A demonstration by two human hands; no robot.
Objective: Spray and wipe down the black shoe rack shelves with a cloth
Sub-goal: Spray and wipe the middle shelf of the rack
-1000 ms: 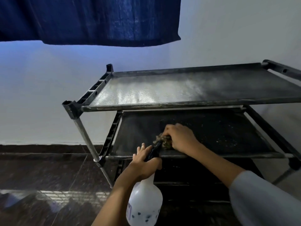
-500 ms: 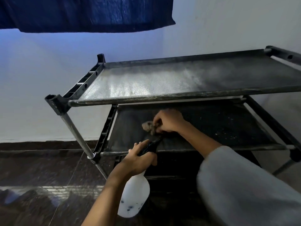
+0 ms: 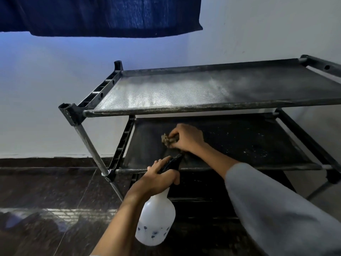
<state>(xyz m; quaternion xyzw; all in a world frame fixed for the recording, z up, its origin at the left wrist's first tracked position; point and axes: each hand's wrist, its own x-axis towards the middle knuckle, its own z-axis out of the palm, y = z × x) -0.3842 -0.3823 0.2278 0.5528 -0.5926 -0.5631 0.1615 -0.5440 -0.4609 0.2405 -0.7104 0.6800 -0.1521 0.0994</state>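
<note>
A black shoe rack (image 3: pixel 88 113) stands against the wall, its top shelf (image 3: pixel 184 91) dusty and pale with sheen. On the middle shelf (image 3: pixel 249 143) my right hand (image 3: pixel 186 138) grips a crumpled brownish cloth (image 3: pixel 167 140) and presses it onto the fabric left of centre. In front of that shelf's front bar my left hand (image 3: pixel 158 179) holds a white spray bottle (image 3: pixel 156 220) by its black trigger head, the nozzle pointing toward the shelf. White specks dot the right part of the middle shelf.
A dark blue cloth (image 3: pixel 103 15) hangs above at the top left. The white wall (image 3: pixel 46 89) sits close behind the rack. Dark glossy floor tiles (image 3: pixel 46 191) spread to the left and below. A lower shelf (image 3: pixel 203 198) lies in shadow under my arms.
My right hand has slid the cloth leftward and farther back across the middle shelf. The left hand with the bottle stays near the front bar. The view has shifted slightly.
</note>
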